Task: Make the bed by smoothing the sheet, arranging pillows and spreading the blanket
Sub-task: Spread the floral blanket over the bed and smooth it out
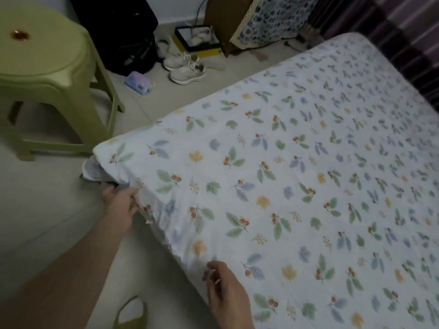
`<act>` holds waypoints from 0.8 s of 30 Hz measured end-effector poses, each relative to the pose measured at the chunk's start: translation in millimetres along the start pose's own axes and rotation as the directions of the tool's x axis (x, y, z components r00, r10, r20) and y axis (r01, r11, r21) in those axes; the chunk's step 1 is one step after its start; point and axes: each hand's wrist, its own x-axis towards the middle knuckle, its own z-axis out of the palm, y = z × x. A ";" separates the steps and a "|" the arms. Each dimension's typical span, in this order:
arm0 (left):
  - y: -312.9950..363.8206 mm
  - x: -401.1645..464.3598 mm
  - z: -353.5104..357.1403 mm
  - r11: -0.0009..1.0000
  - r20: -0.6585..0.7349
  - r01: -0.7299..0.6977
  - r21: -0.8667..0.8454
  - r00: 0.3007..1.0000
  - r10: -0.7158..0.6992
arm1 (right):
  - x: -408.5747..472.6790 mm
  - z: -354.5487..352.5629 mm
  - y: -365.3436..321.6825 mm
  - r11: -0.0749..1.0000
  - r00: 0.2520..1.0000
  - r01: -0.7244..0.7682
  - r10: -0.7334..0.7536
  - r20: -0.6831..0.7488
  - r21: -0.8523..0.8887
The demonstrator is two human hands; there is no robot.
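A white sheet (285, 162) printed with green, blue and yellow leaves covers the mattress, lying mostly flat. At the near corner, bunched fabric (93, 170) hangs out under the mattress. My left hand (122, 205) grips the sheet's hanging edge just below that corner, fingers curled into the cloth. My right hand (224, 290) is at the near side edge of the bed, fingers loosely curled and touching the sheet's edge; whether it pinches the cloth is unclear. No pillows or blanket are in view.
A light green plastic stool (45, 67) stands on the floor left of the bed corner. Beyond it lie white sneakers (186, 67), a small purple packet (140, 83), a dark bag (123, 32) and an open box (198, 40). A green handle-shaped object (131, 314) sits by my feet.
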 end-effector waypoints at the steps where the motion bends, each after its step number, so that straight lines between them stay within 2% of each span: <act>1: 19.0 13.6 3.6 0.999 -0.011 -0.036 -0.026 0.999 0.036 | 6.4 0.8 -5.0 1.000 1.000 -0.003 0.003 -0.008 -0.025; 5: 59.7 40.7 8.3 0.991 -0.017 -0.120 0.063 0.992 0.122 | 20.5 1.1 -23.9 0.999 1.000 -0.026 0.025 -0.006 -0.037; 9: 90.2 45.9 -9.9 0.946 -0.094 -0.258 0.198 0.955 0.280 | 29.2 1.1 -38.5 0.999 0.999 -0.044 0.044 -0.003 -0.025; 11: 98.9 45.2 -15.1 0.934 -0.124 -0.271 0.231 0.944 0.305 | 30.5 0.0 -42.5 0.998 0.998 -0.066 0.066 0.002 -0.009; 13: 102.4 34.6 -9.9 0.906 -0.090 -0.314 0.284 0.932 0.351 | 31.3 -5.9 -47.3 0.996 0.996 -0.088 0.088 0.012 0.013; 17: 99.3 16.0 -4.2 0.867 -0.006 -0.282 0.412 0.950 0.312 | 25.6 -31.6 -59.9 0.997 0.997 -0.078 0.078 0.015 0.028; 19: 99.6 8.3 -10.2 0.795 0.029 -0.285 0.534 0.947 0.320 | 18.8 -48.8 -61.3 0.997 0.997 -0.074 0.073 0.008 0.029; 21: 98.9 -12.2 -2.8 0.652 0.131 -0.361 0.667 0.918 0.373 | 6.9 -71.5 -58.4 0.996 0.995 -0.075 0.078 -0.065 0.047; 24: 100.0 -76.8 26.7 0.496 0.339 -0.505 0.706 0.856 0.390 | -13.0 -103.1 -49.5 0.986 0.976 -0.096 0.120 -0.181 0.134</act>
